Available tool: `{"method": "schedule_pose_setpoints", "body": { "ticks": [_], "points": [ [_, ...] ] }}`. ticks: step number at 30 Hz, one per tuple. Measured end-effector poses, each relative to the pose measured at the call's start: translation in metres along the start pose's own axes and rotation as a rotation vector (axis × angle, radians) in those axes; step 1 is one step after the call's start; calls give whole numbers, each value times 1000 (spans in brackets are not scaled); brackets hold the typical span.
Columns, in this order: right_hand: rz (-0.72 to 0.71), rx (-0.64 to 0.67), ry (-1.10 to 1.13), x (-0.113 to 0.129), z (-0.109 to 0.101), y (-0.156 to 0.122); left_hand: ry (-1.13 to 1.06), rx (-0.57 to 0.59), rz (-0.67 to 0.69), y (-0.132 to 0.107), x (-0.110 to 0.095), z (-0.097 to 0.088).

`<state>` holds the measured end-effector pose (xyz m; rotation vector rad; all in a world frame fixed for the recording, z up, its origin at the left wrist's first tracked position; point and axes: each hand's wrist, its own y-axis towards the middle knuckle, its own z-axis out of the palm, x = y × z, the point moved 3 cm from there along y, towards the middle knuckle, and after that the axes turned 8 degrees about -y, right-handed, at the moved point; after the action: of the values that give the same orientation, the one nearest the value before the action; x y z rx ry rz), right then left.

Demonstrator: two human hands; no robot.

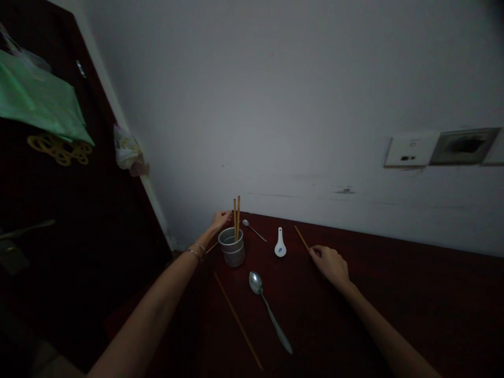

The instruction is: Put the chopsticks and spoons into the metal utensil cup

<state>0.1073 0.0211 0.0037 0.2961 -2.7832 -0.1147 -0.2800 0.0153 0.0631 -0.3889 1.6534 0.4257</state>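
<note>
My right hand (331, 265) pinches the near end of a wooden chopstick (302, 238) on the right of the dark red table. My left hand (221, 220) reaches behind a grey metal cup (233, 254), fingers drawn together. Another chopstick (212, 247) lies close below that hand, partly hidden by the cup; whether the fingers grip it cannot be seen. Two upright chopsticks (237, 218) stand in the cup. A small metal spoon (255, 231) lies to its right, then a white ceramic spoon (280, 247). In front are a large metal spoon (271, 312) and a loose chopstick (238, 319).
A pale wall (275, 105) rises directly behind the table (413, 294), with a socket plate (411, 151) on the right. To the left, a dark door (98, 210) has a green cloth (39, 97) hanging on it. A plastic bag (128, 149) hangs beside the frame.
</note>
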Motion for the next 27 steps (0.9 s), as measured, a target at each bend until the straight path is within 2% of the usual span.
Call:
{"method": "schedule_pose_setpoints", "body": {
  "ticks": [2, 4, 6, 8, 13, 21, 24, 27],
  "points": [
    [8, -4, 5, -1, 1, 0, -148, 187, -45, -6, -11, 1],
    [11, -4, 9, -1, 1, 1, -266, 471, -125, -20, -21, 4],
    [11, 2, 8, -1, 2, 0, -282, 704, -165, -37, -29, 6],
    [12, 6, 1, -1, 2, -1, -248, 815, -141, -50, -34, 9],
    [-3, 13, -8, 0, -1, -4, -171, 788, -58, -60, -38, 13],
    [-17, 4, 0, 0, 1, -2, -115, 685, -88, -62, -48, 10],
    [-13, -6, 39, -4, 4, 0, -129, 625, -63, -58, -60, 6],
    [-16, -74, 124, -5, -3, 3, -172, 549, 23, -51, -83, 1]
  ]
}}
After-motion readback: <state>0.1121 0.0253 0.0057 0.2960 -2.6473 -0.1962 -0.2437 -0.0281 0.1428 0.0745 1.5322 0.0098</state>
